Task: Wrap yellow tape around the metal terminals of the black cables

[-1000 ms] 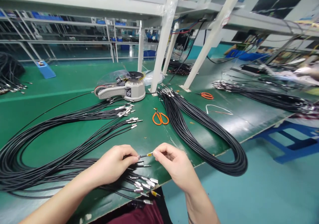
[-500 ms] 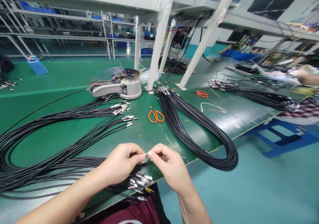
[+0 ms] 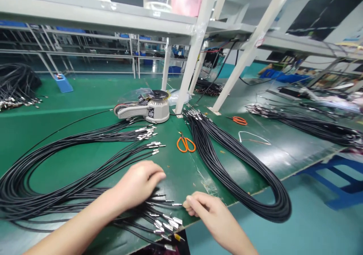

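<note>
My left hand (image 3: 143, 181) hovers over a bundle of black cables (image 3: 93, 192), thumb and forefinger pinched together; anything between them is hidden. Lower and to the right, my right hand (image 3: 208, 211) is closed, its fingertips at the thin silver tip of one cable (image 3: 176, 204). Several other cable ends with metal connectors (image 3: 172, 223) spread below and between the hands near the table edge. Among them one end carries a yellow piece (image 3: 178, 237).
A round grey tape dispenser (image 3: 157, 109) stands behind the cables. Orange-handled scissors (image 3: 186, 144) lie ahead, with a second orange-handled tool (image 3: 239, 120) farther right. A looped cable bundle (image 3: 238, 168) overhangs the table edge. White posts (image 3: 195, 54) rise to a shelf; a blue stool (image 3: 337, 177) stands right.
My hands, earlier together at a small metal end, are now apart. The right hand moved down and right to a cable tip; the left stayed nearly in place. The view shifted slightly.
</note>
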`<control>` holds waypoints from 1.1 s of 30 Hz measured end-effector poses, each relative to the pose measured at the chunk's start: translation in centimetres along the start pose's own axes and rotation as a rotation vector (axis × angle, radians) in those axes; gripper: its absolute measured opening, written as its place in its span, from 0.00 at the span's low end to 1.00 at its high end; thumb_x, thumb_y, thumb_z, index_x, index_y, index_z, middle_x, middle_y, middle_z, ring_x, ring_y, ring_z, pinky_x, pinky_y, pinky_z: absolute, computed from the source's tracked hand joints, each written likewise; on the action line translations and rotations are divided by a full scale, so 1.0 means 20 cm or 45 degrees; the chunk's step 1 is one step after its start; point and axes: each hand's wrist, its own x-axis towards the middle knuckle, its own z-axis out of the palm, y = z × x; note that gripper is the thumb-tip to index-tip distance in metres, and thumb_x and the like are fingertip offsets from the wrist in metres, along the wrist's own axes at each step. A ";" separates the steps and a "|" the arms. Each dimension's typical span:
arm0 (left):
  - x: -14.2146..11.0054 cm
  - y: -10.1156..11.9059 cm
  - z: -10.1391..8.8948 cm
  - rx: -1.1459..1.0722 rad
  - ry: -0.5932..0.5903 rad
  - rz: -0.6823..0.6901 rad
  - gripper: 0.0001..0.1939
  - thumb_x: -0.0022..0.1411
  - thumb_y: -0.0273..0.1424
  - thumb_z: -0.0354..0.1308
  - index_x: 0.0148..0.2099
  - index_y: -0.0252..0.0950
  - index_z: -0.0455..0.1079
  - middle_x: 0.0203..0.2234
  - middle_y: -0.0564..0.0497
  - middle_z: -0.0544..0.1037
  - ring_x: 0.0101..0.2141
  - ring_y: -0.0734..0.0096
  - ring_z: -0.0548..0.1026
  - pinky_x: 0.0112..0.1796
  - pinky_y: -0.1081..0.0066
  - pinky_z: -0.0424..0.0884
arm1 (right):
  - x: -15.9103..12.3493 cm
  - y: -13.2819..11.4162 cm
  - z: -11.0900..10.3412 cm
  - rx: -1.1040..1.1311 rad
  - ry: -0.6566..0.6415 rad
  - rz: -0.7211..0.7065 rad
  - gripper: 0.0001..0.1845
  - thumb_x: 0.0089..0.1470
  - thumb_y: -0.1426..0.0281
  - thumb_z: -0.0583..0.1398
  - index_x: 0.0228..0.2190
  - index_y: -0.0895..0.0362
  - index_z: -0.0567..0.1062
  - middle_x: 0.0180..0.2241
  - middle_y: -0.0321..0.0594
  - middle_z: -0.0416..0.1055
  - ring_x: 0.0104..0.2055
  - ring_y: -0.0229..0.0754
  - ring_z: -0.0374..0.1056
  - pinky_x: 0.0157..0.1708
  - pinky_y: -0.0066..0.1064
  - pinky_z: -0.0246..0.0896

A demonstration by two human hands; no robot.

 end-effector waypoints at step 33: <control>0.02 -0.17 0.12 -0.481 0.724 0.092 0.10 0.63 0.32 0.51 0.41 0.41 0.74 0.24 0.52 0.74 0.25 0.73 0.75 0.27 0.78 0.70 | 1.06 -0.58 0.10 0.880 0.285 0.122 0.13 0.57 0.64 0.58 0.29 0.61 0.75 0.28 0.37 0.73 0.26 0.33 0.68 0.27 0.24 0.64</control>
